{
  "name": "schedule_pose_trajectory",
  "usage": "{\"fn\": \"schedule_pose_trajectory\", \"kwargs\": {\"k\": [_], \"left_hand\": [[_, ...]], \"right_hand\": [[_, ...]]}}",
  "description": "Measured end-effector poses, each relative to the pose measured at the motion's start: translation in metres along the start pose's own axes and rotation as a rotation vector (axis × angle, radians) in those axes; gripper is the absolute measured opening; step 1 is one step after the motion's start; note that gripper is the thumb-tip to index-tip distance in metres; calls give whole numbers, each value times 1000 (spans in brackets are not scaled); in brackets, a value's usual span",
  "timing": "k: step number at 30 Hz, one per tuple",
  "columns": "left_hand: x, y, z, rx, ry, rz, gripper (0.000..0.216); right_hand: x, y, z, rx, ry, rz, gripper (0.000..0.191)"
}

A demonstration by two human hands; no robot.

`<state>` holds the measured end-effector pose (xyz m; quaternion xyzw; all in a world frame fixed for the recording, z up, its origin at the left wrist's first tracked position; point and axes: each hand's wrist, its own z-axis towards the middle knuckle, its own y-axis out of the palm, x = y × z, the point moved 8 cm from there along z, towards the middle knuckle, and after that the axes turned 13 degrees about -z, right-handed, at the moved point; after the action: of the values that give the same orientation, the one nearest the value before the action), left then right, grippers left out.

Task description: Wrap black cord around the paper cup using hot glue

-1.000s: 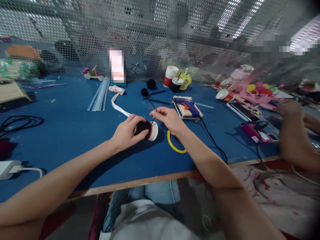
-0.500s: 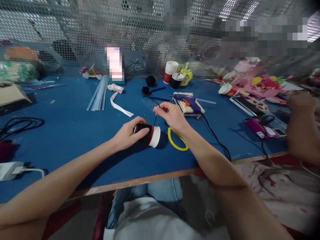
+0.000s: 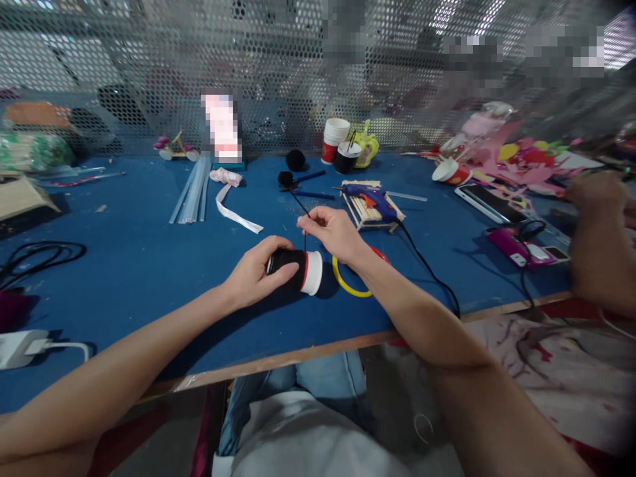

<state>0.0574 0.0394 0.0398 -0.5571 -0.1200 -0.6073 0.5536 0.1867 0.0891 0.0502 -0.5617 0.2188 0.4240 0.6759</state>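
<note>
My left hand (image 3: 256, 268) is wrapped round a paper cup (image 3: 302, 271) lying on its side on the blue table (image 3: 129, 258); the cup is covered in black with a red band and a white rim. Just above the cup, my right hand (image 3: 332, 230) pinches a thin black string (image 3: 300, 204) that runs back to a small black pompom (image 3: 285, 178). A yellow ring-shaped handle (image 3: 348, 283) lies under my right wrist.
A blue glue gun (image 3: 371, 197) rests on a raft of wooden sticks, its black cord trailing to the table edge. Stacked cups (image 3: 334, 139), clear glue sticks (image 3: 191, 189), a pink ribbon (image 3: 226, 199), phones (image 3: 484, 201) and coloured cut-outs lie around. Another person's arm (image 3: 596, 245) is at the right.
My right hand has stayed pinched on the string, lifting slightly and then coming back down close to the cup. The left hand has kept hold of the cup.
</note>
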Motion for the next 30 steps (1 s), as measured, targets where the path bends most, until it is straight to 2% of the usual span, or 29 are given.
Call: {"fn": "schedule_pose_trajectory", "kwargs": {"k": [11, 24, 30], "left_hand": [[17, -4, -4, 35, 279, 44, 28], [30, -3, -8, 57, 458, 217, 35], [26, -1, -8, 46, 446, 254, 37]], "right_hand": [[-1, 10, -5, -116, 44, -23, 35], [1, 9, -6, -159, 65, -54, 38], [0, 4, -6, -110, 64, -30, 36]]}}
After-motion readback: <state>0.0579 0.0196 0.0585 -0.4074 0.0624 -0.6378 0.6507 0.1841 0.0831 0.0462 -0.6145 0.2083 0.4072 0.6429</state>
